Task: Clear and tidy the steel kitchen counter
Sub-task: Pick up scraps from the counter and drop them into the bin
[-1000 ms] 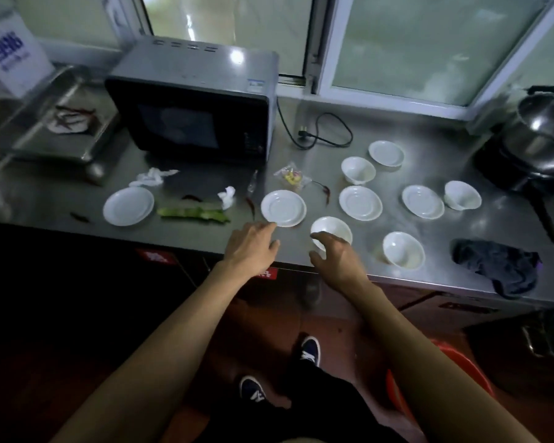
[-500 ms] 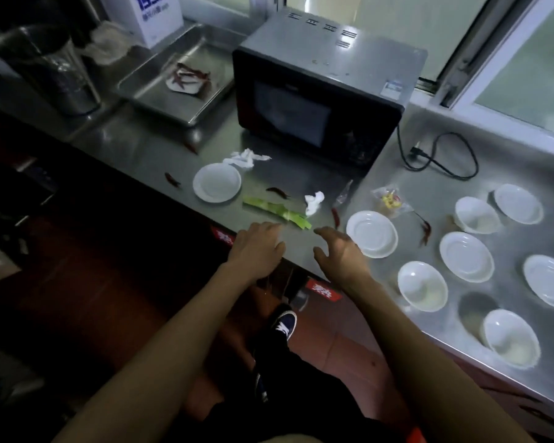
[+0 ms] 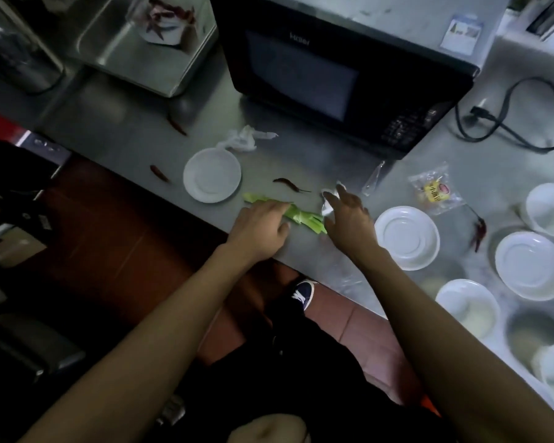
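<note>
On the steel counter (image 3: 301, 155) a green vegetable stalk (image 3: 304, 216) lies near the front edge. My left hand (image 3: 263, 225) has its fingers curled over the stalk's left part, thumb under it. Stretched out just right of it, my right hand (image 3: 346, 219) touches a small crumpled white tissue (image 3: 327, 204) with its fingertips. A second crumpled tissue (image 3: 242, 140) lies behind a white saucer (image 3: 211, 174). Dried red chillies lie loose: one (image 3: 290, 183) beyond the stalk, one (image 3: 159, 172) left of the saucer, one (image 3: 478, 228) among the dishes.
A black microwave (image 3: 333, 68) stands at the back, its cable (image 3: 509, 119) coiled to the right. A snack packet (image 3: 434, 190) and clear wrapper (image 3: 373, 179) lie nearby. White saucers (image 3: 406, 236) and bowls (image 3: 467, 306) fill the right. A steel tray (image 3: 125, 59) sits back left.
My view has swung left along the counter. Both hands left the bowl area; the left now lies on the green stalk and the right has reached the small tissue.
</note>
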`<state>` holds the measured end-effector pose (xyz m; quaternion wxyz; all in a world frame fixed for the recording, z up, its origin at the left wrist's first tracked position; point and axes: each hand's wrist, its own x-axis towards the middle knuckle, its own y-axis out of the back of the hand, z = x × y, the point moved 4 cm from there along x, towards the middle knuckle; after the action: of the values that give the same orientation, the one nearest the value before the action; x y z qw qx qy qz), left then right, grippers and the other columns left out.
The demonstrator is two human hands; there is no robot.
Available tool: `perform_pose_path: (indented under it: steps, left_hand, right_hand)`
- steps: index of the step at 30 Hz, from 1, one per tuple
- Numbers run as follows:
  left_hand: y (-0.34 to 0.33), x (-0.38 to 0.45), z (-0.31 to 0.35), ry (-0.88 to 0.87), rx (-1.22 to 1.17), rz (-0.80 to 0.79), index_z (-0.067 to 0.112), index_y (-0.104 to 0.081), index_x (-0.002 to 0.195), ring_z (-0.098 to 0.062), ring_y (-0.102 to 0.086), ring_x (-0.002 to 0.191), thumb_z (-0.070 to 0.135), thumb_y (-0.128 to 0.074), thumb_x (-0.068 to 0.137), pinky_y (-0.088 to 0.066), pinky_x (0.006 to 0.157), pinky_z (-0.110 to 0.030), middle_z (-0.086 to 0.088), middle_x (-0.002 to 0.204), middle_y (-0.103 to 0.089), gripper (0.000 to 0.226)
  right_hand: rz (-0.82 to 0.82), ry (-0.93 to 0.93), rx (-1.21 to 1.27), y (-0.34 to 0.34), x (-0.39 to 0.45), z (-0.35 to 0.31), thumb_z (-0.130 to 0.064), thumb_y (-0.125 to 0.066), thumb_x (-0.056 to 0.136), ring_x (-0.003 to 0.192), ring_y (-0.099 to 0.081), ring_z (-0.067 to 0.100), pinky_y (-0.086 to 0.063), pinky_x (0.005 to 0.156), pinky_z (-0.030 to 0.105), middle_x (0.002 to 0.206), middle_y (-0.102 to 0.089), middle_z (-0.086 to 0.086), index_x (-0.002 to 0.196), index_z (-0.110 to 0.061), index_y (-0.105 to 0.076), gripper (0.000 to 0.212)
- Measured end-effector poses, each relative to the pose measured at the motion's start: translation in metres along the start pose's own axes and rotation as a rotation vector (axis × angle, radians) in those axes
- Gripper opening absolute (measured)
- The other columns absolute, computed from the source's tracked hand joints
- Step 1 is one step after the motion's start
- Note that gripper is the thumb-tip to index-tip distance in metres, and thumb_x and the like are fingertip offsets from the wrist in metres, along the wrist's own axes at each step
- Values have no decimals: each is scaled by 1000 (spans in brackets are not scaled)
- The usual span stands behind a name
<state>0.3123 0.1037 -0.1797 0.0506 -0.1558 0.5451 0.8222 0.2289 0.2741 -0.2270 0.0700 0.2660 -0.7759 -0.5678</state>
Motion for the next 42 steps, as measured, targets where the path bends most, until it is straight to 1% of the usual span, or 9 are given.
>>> perform_pose_path:
  steps: [6,12,16,22,26,29,33,38,42]
  left_hand:
    - [-5,19,-4,3,10,-29,17,-53,140,-30,-53,123,32,-52,95,-44,98,-42,-7,137,-59,47]
    - [-6,25,-4,-18,7,-33,14,-56,136,-32,-55,117,29,-54,94,-47,95,-44,-11,132,-61,45]
    - [-6,26,-3,-39,14,-51,14,-57,136,-32,-56,117,29,-54,94,-47,95,-45,-11,131,-62,44]
    - [1,29,-8,-53,38,-66,18,-58,133,-29,-56,115,30,-52,94,-48,95,-46,-7,129,-63,42]
    - [7,44,-17,-87,63,-50,17,-60,127,-31,-58,108,31,-54,93,-50,86,-46,-7,120,-65,37]
    - [14,58,-27,-113,93,-27,20,-60,123,-30,-59,104,32,-53,93,-49,80,-44,-5,114,-64,33]
    - [26,75,-50,-89,32,15,20,-56,134,-30,-55,116,32,-53,96,-46,94,-46,-5,131,-60,41]
    - [43,99,-85,-106,33,75,15,-59,129,-30,-53,120,25,-59,92,-46,93,-48,-8,129,-61,39]
    - [51,122,-115,-141,94,95,16,-55,133,-30,-45,130,23,-59,91,-42,98,-50,-7,143,-51,43]
  right_hand:
    - [29,-16,-25,-11,15,4,-9,-62,84,128,-48,36,-40,101,48,148,-46,10,131,-17,-58,48]
    - [59,-10,-14,-12,16,11,-9,-67,84,115,-54,36,-44,95,47,132,-59,10,123,-16,-66,40]
    - [67,-27,-33,-13,20,16,-2,-65,82,106,-57,32,-47,92,44,119,-62,8,108,-20,-73,32]
    - [111,-24,-52,-4,29,16,4,-70,77,98,-61,32,-50,86,39,104,-67,8,91,-19,-74,27]
    - [218,-56,8,4,37,4,3,-71,76,96,-61,34,-53,80,40,97,-69,9,89,-18,-75,25]
    - [275,-40,65,7,45,-13,1,-72,79,97,-61,35,-55,77,40,98,-69,12,93,-16,-76,23]
    - [296,1,189,8,59,-37,-7,-64,89,92,-63,35,-54,74,40,104,-68,15,101,-10,-74,16]
    - [319,25,240,2,87,-62,-5,-62,88,88,-65,37,-56,74,42,100,-68,17,99,-6,-73,16]
    - [329,-27,255,0,103,-78,-5,-65,88,86,-65,36,-54,72,38,101,-67,16,98,-5,-73,13]
